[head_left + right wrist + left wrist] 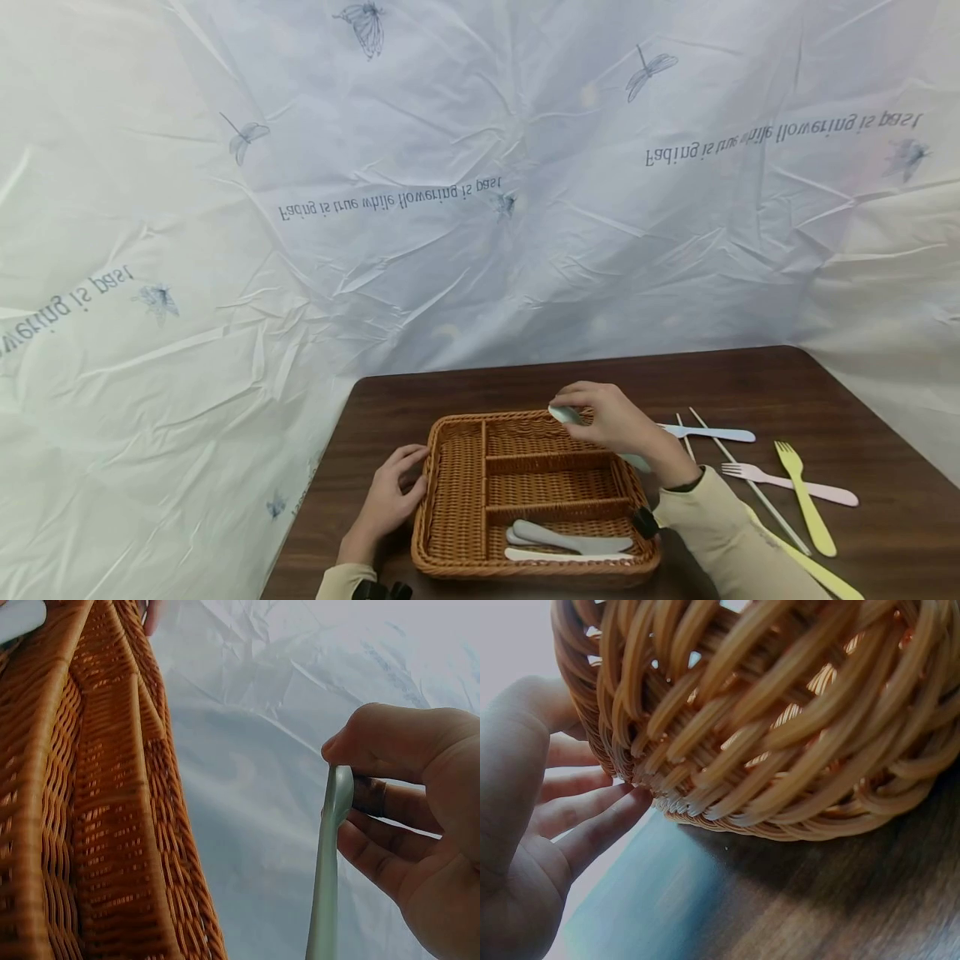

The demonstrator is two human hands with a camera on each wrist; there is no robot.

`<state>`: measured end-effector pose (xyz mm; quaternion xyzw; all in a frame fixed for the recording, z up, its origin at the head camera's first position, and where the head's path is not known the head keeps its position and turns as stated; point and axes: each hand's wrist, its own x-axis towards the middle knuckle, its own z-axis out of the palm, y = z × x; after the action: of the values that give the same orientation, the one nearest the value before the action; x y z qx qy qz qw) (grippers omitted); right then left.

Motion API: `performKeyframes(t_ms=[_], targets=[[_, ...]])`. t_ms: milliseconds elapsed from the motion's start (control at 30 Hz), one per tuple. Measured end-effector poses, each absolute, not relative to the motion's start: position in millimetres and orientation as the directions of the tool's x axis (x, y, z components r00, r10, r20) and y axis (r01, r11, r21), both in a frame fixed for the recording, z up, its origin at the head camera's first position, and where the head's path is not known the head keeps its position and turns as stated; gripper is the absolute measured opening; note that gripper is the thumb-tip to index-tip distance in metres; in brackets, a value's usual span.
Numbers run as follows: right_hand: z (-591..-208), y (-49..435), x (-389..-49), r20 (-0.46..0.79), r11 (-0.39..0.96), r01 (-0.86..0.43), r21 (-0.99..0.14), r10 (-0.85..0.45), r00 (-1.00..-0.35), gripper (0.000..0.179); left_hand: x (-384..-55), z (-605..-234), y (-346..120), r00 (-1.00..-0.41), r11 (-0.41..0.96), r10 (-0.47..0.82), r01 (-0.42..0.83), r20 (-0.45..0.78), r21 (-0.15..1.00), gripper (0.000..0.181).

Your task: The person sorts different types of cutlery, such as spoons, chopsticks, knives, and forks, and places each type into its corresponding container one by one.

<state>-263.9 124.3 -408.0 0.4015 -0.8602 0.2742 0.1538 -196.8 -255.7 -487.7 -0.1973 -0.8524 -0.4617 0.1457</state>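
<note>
A divided wicker basket (483, 492) lies on the table. At its left side, the straight fingers of my left hand (386, 500) touch the outer wall, as the left wrist view also shows. My right hand (611, 425) is raised over the basket's far right corner. Between thumb and fingers it pinches a pale green spoon (324, 877) by the bowl end, the handle pointing down in the right wrist view. In the basket's near right compartment lie grey knives (577, 542) and a white knife (555, 555).
Right of the basket lie a light blue fork (720, 434), a pink fork (813, 490), a yellow fork (812, 515) and a pair of chopsticks (772, 506). Another yellow utensil (821, 573) is partly behind the right sleeve. A white printed sheet (480, 275) hangs behind the dark table (450, 386).
</note>
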Motion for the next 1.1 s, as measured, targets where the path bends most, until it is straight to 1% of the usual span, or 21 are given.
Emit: performKeyframes(t_ms=[133, 333, 900, 1100], targets=[[-407.3, 117.1, -263.9, 0.471, 0.505, -0.783, -0.364, -0.625, -0.622, 0.032, -197.0, -488.9, -255.9, -0.880, 0.498, 0.199, 0.469, 0.430, 0.730, 0.040], [-403.8, 108.7, -260.8, 0.436, 0.510, -0.770, -0.383, -0.636, -0.637, 0.031, -196.9, -489.2, -256.1, -0.885, 0.499, 0.203, 0.462, 0.419, 0.733, 0.040], [-404.3, 90.6, -259.2, 0.424, 0.457, -0.808, -0.372, -0.691, -0.586, 0.030, -195.4, -487.7, -256.0, -0.887, 0.499, 0.189, 0.456, 0.420, 0.737, 0.039], [-404.0, 87.0, -257.9, 0.421, 0.445, -0.809, -0.383, -0.696, -0.582, 0.030, -196.2, -487.6, -257.0, -0.885, 0.505, 0.205, 0.462, 0.419, 0.729, 0.039]])
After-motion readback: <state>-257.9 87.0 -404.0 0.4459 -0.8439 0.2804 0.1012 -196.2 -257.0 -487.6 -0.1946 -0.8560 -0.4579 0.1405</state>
